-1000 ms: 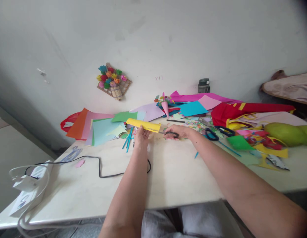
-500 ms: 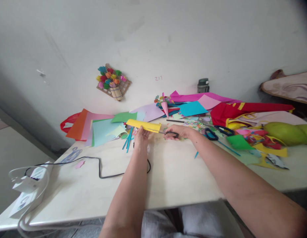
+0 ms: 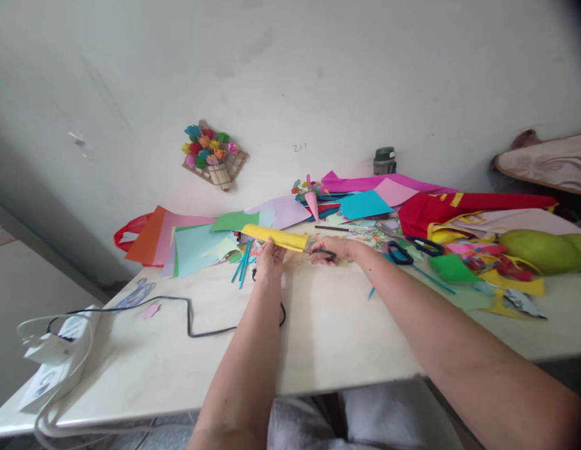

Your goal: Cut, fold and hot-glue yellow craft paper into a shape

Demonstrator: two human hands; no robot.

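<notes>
A strip of yellow paper [image 3: 275, 237], curled along its length, is held above the table by my left hand [image 3: 272, 256], whose fingers pinch its lower edge. My right hand [image 3: 338, 247] is closed round the dark handles of a pair of scissors [image 3: 324, 254]. The blades point left at the right end of the paper; how far they reach into it is hard to see. Thin blue paper strips [image 3: 242, 265] lie on the table left of my left hand. Small coloured scraps [image 3: 365, 234] are scattered behind my right hand.
Coloured sheets [image 3: 197, 247] spread at the left back. A larger pair of scissors [image 3: 424, 245], red cloth [image 3: 459, 211] and paper scraps [image 3: 501, 262] lie at the right. A black cable [image 3: 190, 315] runs to a white power strip [image 3: 60, 356]. A bottle [image 3: 385, 161] stands by the wall.
The yellow paper and my left hand have moved slightly right, toward the scissors. Less of the blades shows now. My right hand has hardly moved.
</notes>
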